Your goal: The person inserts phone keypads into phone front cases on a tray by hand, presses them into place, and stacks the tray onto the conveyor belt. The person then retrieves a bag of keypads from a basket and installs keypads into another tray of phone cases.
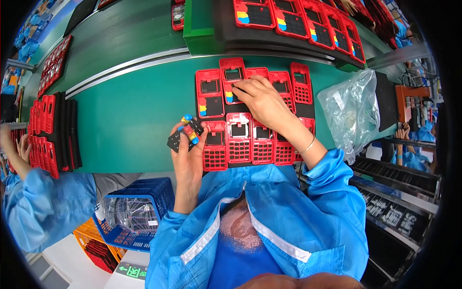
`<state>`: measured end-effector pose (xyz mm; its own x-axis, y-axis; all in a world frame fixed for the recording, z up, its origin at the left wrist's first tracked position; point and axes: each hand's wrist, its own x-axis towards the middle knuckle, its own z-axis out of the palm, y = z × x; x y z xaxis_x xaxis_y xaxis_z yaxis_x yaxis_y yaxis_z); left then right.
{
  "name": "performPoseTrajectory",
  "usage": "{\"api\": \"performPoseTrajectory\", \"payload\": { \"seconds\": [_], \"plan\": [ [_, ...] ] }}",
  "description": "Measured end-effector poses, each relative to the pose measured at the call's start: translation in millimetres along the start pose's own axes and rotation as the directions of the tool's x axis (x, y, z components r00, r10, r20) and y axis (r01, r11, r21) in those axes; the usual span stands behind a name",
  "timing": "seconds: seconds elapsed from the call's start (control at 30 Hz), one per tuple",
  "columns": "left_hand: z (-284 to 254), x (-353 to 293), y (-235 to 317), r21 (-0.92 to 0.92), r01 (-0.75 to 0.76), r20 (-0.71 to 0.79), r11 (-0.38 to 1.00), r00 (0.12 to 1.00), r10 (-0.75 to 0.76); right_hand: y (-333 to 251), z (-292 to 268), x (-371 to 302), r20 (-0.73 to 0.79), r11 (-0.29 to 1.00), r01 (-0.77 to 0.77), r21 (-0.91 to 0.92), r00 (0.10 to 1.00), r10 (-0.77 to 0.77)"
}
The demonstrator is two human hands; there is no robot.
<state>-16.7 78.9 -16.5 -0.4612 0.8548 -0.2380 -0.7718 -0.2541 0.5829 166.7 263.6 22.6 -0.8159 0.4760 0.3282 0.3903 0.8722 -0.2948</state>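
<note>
My left hand (188, 159) is closed round several black rubber keypads (192, 129) with red, yellow and blue keys, held over the green bench just left of the red housings. My right hand (262, 100) reaches over the upper row, its fingers bent down onto a red housing (232, 72) whose lower part carries a black keypad with coloured keys. The fingertips rest at that keypad; their grip is partly hidden. To its left lies another red housing (210, 86) with a keypad in it. The lower-row housings, such as this red housing (239, 137), show bare key holes.
A black board (231, 164) carries the housings. Right of it lies a clear plastic bag (351, 108). Beyond, red housings with keypads (254, 13) stand on a raised black tray. At left, a co-worker's hand (23, 148) is beside stacked housings. A blue basket (163, 192) stands below.
</note>
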Motion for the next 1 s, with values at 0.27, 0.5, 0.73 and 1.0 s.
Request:
{"api": "performPoseTrajectory", "payload": {
  "seconds": [0.27,0.5,0.73,1.0],
  "plan": [
    [10.2,-1.2,4.6,-0.182,0.05,-0.014,0.982,0.998,-0.053,-12.1,-7.9,0.7,-0.033,0.995,0.018,-0.093,0.999,-0.022],
    [29.9,-8.8,-3.7,-0.174,0.135,0.077,0.975,0.989,-0.124,-40.4,-21.3,6.4,-0.088,0.943,-0.041,0.33,0.993,0.074],
    [35.3,-16.7,-16.6,-0.117,0.157,0.099,0.981,0.984,-0.146,-69.0,-18.6,-2.2,-0.039,0.915,0.033,0.402,0.999,-0.019],
    [44.0,-20.2,-21.4,0.202,-0.022,0.155,0.979,0.988,-0.01,-85.3,-31.5,-11.8,-0.009,0.739,-0.178,0.65,0.97,0.242]
  ]
}}
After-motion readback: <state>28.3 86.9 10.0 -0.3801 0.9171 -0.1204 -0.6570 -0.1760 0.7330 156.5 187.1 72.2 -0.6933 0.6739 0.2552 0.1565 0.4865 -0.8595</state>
